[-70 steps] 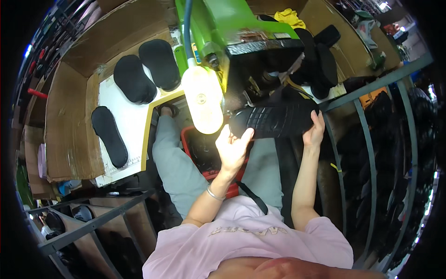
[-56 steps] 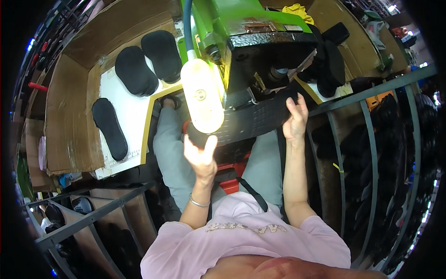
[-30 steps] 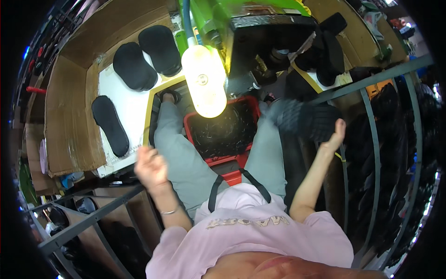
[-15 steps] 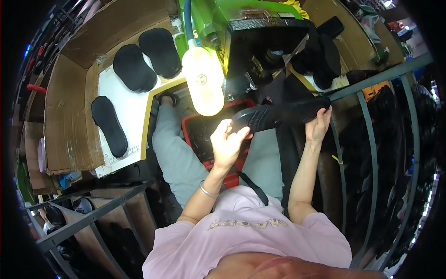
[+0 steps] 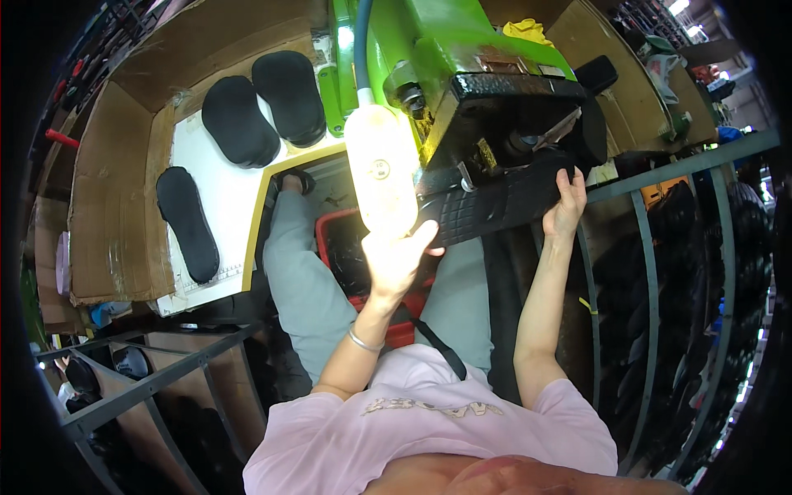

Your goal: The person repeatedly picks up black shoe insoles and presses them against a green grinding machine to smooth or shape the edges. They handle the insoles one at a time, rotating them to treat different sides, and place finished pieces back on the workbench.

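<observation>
A long black shoe sole [image 5: 495,208] with a grooved tread spans my two hands, right up against the black head [image 5: 511,111] of a green machine [image 5: 462,41]. My left hand [image 5: 394,260] pinches its left end, just below a bright lamp [image 5: 381,169] whose glare washes out part of the fingers. At the other end, my right hand [image 5: 564,205] grips the sole with the fingers on its edge. The machine head hides part of the sole's upper edge, so I cannot tell whether the two touch.
On the white board [image 5: 194,272] to the left lie black soles [image 5: 239,122], inside cardboard walls [image 5: 120,206]. A red bin [image 5: 324,239] stands between my legs. Metal racks [image 5: 648,264] with dark items flank me. More black pieces [image 5: 592,132] lie right of the machine.
The sole has come in under the machine head, its tread turned more into view. Both hands are still on it. The whole view has shifted slightly, with the machine now further right.
</observation>
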Motion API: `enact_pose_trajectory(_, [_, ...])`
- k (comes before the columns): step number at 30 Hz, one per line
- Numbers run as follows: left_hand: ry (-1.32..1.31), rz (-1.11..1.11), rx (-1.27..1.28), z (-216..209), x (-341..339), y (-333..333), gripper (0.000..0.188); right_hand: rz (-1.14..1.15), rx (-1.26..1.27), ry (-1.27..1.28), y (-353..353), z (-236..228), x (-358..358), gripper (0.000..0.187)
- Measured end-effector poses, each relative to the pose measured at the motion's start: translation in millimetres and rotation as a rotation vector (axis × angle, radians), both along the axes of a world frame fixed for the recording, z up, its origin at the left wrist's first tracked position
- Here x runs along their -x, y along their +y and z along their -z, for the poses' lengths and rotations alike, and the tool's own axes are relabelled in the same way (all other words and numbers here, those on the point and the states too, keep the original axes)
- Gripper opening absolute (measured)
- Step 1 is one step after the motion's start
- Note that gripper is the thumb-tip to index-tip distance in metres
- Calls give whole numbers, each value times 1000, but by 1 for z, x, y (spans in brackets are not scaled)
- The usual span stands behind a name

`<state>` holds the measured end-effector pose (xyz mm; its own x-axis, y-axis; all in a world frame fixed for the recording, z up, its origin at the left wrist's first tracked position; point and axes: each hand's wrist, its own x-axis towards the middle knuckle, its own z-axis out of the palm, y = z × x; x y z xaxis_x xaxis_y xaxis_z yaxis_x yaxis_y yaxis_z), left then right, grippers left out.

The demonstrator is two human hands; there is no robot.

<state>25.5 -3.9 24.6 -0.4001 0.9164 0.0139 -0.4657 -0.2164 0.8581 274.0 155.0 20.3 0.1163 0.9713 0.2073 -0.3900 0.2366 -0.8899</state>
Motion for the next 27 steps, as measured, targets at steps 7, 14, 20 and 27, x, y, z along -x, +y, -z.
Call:
enact_pose_trajectory(7, [-5,-131,5,10,49,-25,23,-138,-60,59,-7,3,52,29])
enact_pose_trajectory(14, [-75,-226,66,32,111,-47,23,-251,-26,147,-52,19,103,36])
enact_pose_trajectory(20, [-216,-245,184,63,137,-92,23,-302,-19,39,-86,28,135,35])
enact_pose_trajectory(27, [304,392,393,125,125,-126,24,-311,-157,-315,-93,20,153,40])
